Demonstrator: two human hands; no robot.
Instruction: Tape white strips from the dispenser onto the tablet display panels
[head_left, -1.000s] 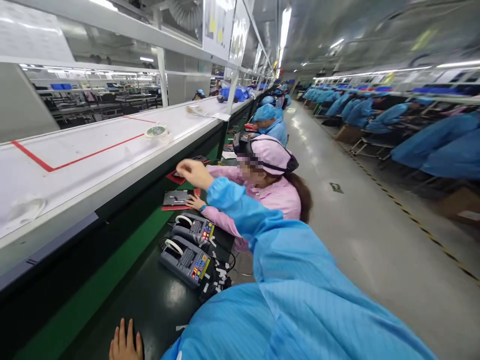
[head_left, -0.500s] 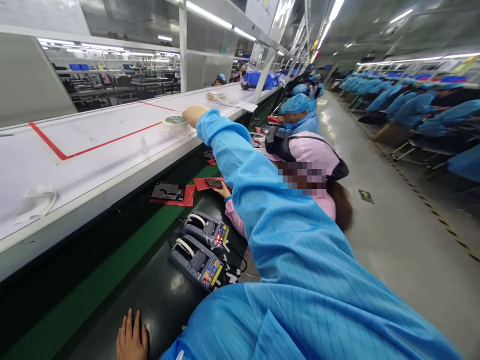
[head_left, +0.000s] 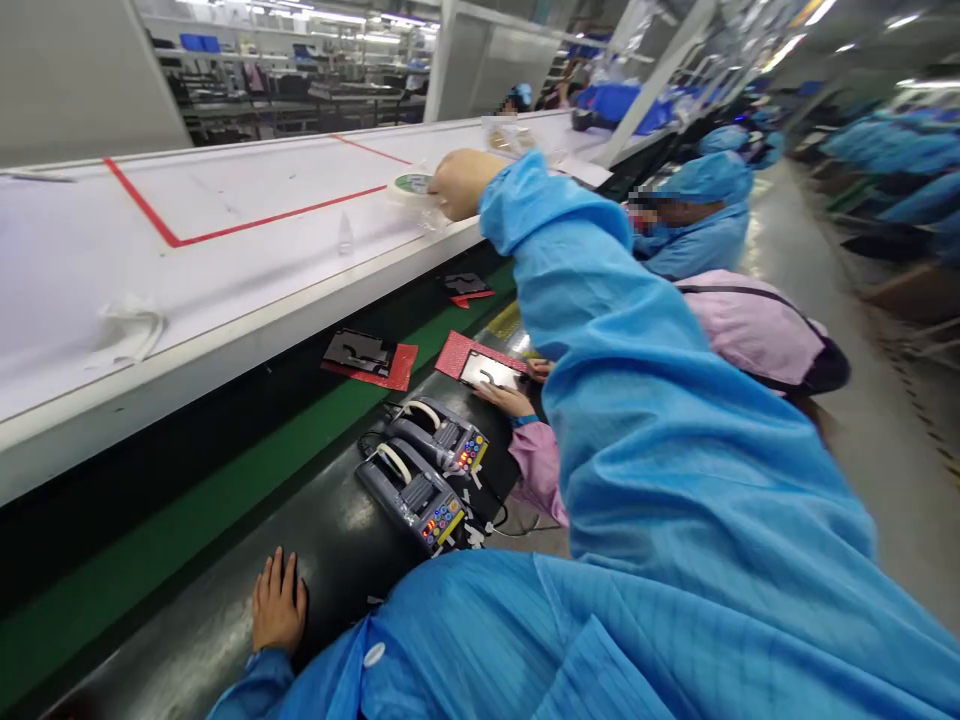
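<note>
My right hand (head_left: 459,182) reaches far out in a blue sleeve to the white upper shelf (head_left: 247,250) and closes on a roll of tape with a green-and-white core (head_left: 412,184), wrapped in clear film. My left hand (head_left: 277,603) lies flat, fingers spread, on the dark bench (head_left: 195,640) near the front edge, holding nothing. Two grey tape dispensers (head_left: 427,470) with coloured buttons stand on the bench between my hands.
A co-worker in pink (head_left: 750,330) sits to my right, their hand on a grey part on a red mat (head_left: 484,365). A second red mat with a dark part (head_left: 364,358) lies on the green belt. More workers in blue sit further along.
My right hand went from mid-air above the co-worker out to the shelf and took hold of the tape roll. My view swung left and down. The left hand stayed on the bench.
</note>
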